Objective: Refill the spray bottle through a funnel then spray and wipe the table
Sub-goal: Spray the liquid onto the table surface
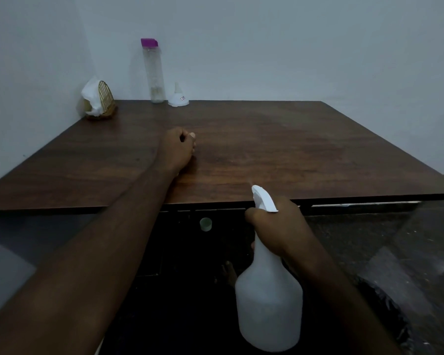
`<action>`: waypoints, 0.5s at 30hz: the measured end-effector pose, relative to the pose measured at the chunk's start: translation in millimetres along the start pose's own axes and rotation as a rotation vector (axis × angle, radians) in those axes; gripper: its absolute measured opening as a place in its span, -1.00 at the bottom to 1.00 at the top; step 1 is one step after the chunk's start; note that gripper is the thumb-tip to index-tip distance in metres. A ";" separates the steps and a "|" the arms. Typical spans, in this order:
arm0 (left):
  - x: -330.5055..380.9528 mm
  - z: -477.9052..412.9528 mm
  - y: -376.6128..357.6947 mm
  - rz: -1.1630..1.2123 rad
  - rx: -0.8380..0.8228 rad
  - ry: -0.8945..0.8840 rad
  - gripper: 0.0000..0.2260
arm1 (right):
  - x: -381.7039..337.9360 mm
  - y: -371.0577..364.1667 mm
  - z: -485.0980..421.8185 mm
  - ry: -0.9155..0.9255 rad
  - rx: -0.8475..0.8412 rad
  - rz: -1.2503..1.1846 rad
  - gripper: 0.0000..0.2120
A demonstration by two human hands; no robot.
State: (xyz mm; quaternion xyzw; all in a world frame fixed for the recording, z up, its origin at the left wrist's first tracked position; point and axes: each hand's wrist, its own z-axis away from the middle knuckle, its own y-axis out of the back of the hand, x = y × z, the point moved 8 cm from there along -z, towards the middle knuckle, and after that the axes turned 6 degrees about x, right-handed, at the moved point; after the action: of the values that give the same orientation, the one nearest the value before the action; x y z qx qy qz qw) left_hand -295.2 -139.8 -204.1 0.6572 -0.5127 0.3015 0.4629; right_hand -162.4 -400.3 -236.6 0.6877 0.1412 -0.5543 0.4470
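My right hand [274, 226] grips the neck of a white translucent spray bottle [268, 301], held upright in front of the table's near edge with its nozzle pointing toward the tabletop. My left hand [177, 149] rests on the dark wooden table [267, 149] near the middle, fingers curled into a loose fist with nothing visible in it. A white funnel [178, 97] stands upside down at the back edge. Beside it stands a tall clear bottle [153, 73] with a purple cap.
A gold wire holder with white napkins [98, 99] sits at the back left corner against the wall. A small pale green cup-like object [205, 224] lies below the table's front edge. Walls close off the back and left.
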 end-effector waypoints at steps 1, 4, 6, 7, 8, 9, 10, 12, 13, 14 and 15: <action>-0.2 -0.4 -0.3 0.001 -0.001 0.000 -0.79 | 0.0 -1.1 0.0 0.001 -0.014 0.004 -0.76; -1.9 -1.5 -0.3 -0.003 0.002 0.011 -0.80 | -5.4 -2.8 3.8 0.019 -0.050 0.042 -0.75; -1.1 -1.1 0.3 -0.009 0.004 0.019 -0.80 | -12.4 -1.5 4.8 0.045 -0.060 0.067 -0.73; -0.2 -0.8 0.7 -0.022 0.004 0.018 -0.80 | -16.1 -0.5 4.8 0.050 -0.067 0.070 -0.73; 0.2 -0.2 0.6 -0.033 -0.001 0.018 -0.79 | -18.9 1.1 4.4 0.054 -0.071 0.068 -0.72; 1.2 0.4 0.8 -0.036 -0.006 0.016 -0.79 | -21.6 3.1 3.4 0.051 -0.076 0.062 -0.72; 1.9 1.5 1.1 -0.039 -0.008 0.014 -0.79 | -24.1 4.5 1.6 0.035 -0.089 0.050 -0.73; 3.8 3.1 3.0 -0.046 -0.007 0.003 -0.77 | -34.5 7.0 -3.4 0.004 -0.124 0.001 -0.82; 4.6 3.7 3.1 -0.042 -0.011 0.000 -0.77 | -41.6 8.8 -8.3 -0.019 -0.140 -0.035 -0.84; 5.0 4.2 2.5 -0.034 -0.020 0.004 -0.76 | -48.1 10.5 -14.9 -0.042 -0.159 -0.071 -0.73; 6.3 5.7 1.2 -0.022 -0.033 0.012 -0.75 | -55.2 12.4 -23.8 -0.057 -0.178 -0.094 -0.61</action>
State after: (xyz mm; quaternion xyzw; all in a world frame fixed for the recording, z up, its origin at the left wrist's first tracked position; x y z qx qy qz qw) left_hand -294.9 -147.5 -200.5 0.6532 -0.5075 0.2922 0.4800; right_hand -157.8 -372.2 -182.2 0.6221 0.2091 -0.5791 0.4837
